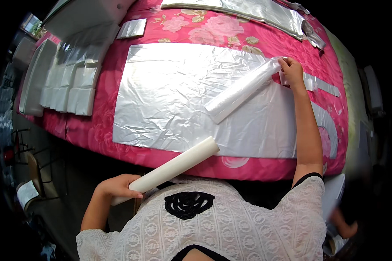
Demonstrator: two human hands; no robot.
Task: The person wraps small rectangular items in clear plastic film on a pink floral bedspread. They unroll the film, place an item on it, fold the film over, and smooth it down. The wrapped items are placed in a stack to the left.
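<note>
My left hand (119,186) is closed around the lower end of a smooth white tube (178,164), which slants up to the right over the bed's near edge. My right hand (292,71) pinches one end of a long, narrow folded plastic bag (246,90). That bag lies slantwise over a wide, wrinkled, silvery-white stack of plastic bags (161,95), spread flat. Handle-like strips (328,86) stick out at the stack's right end, close to my right hand. Whether the tube is hollow does not show.
Beneath everything lies a pink flowered bedspread (231,167). Small folded plastic packets (80,101) sit in rows at the left, beside a white box (34,82). Long plastic bags (244,8) lie along the far side. Someone's blurred hand (345,226) shows at lower right.
</note>
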